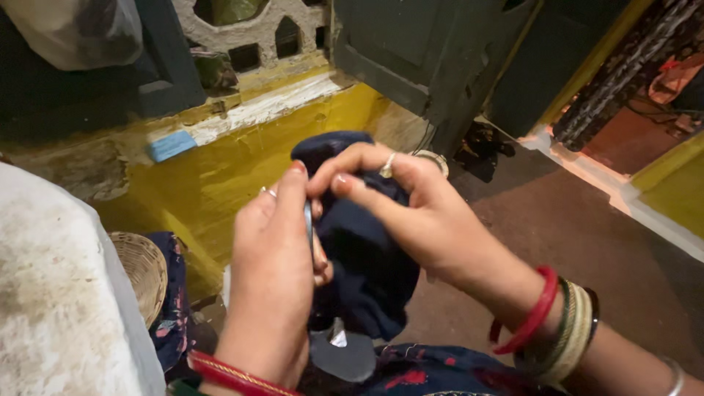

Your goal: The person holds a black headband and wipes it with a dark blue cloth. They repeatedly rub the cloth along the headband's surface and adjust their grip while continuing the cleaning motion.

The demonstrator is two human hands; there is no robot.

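A dark navy cloth (pixel 367 257) is bunched between both hands at the middle of the view. My left hand (pixel 271 279) grips its left side with the thumb up, and a thin pale metal piece, too hidden to name, shows between its fingers. My right hand (pixel 411 205) pinches the cloth's top edge with thumb and forefinger; it wears a ring. Red and pale bangles circle my right wrist (pixel 557 323). The cloth's lower end hangs toward my lap.
A woven basket (pixel 143 268) stands low on the left beside a white rough surface (pixel 51 293). A yellow painted ledge (pixel 220 169) with a small blue block (pixel 170 145) lies ahead. A dark door (pixel 425 51) and reddish floor (pixel 557 220) are to the right.
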